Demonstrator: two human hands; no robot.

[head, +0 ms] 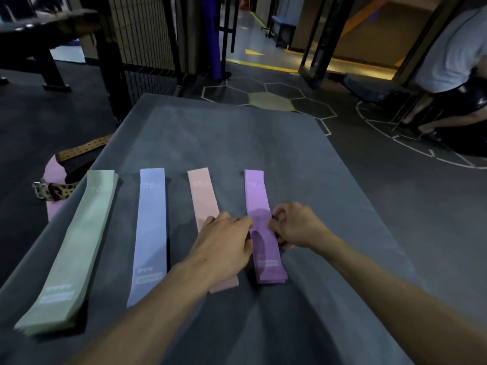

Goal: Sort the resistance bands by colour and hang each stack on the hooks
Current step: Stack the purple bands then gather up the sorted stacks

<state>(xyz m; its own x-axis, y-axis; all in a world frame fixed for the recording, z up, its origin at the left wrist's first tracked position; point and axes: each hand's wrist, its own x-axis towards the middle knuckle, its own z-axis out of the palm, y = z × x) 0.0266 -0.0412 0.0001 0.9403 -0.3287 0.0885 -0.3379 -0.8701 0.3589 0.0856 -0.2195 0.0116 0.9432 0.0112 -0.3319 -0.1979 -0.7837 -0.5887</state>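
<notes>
Four flat stacks of resistance bands lie side by side on a grey cloth-covered table (237,133). From left to right they are the green stack (76,248), the blue stack (151,233), the peach stack (204,198) and the purple stack (259,198). My left hand (224,246) lies across the peach stack, its fingertips pinching the left edge of the purple stack. My right hand (295,225) curls its fingers round the right edge of the same purple stack. No hooks are in view.
Off the table's left edge lie a leopard-print belt (52,191), a tan perforated belt (84,147) and a pink item (54,171). A wire mesh panel (142,35) stands behind. A person (448,61) crouches at the far right on the dark floor.
</notes>
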